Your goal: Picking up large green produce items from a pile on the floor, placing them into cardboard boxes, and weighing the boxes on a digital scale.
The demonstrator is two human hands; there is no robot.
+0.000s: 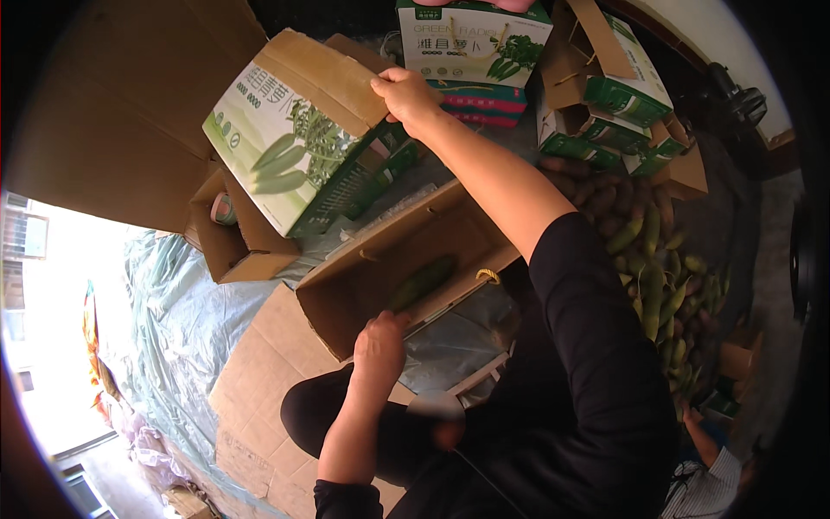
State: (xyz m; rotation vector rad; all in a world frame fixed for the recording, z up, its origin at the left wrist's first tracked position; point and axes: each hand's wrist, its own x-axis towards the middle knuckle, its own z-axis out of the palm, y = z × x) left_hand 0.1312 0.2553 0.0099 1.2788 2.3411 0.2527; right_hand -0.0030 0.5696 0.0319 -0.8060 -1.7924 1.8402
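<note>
My right hand [408, 102] reaches far forward, its fingers closed on the corner of a white and green carton [277, 151] printed with radishes. This carton is tilted, with its brown flap [320, 78] under my fingers. Nearer to me stands an open, long cardboard box [333, 298] with a yellow cord loop [488, 276] on its near wall. A dark green radish [424, 281] lies inside it. At the near rim of the box, my left hand [379, 346] is closed right beside the radish's near end; its fingers are partly hidden, so its hold cannot be made out.
A small open box [233, 238] stands left, on bluish plastic sheeting [181, 294]. Flattened cardboard [251, 389] lies beside my leg. Printed cartons [471, 52] and open boxes [605, 112] stand at the back. Loose radishes [653, 294] are heaped right. Another person's arm [702, 437] shows lower right.
</note>
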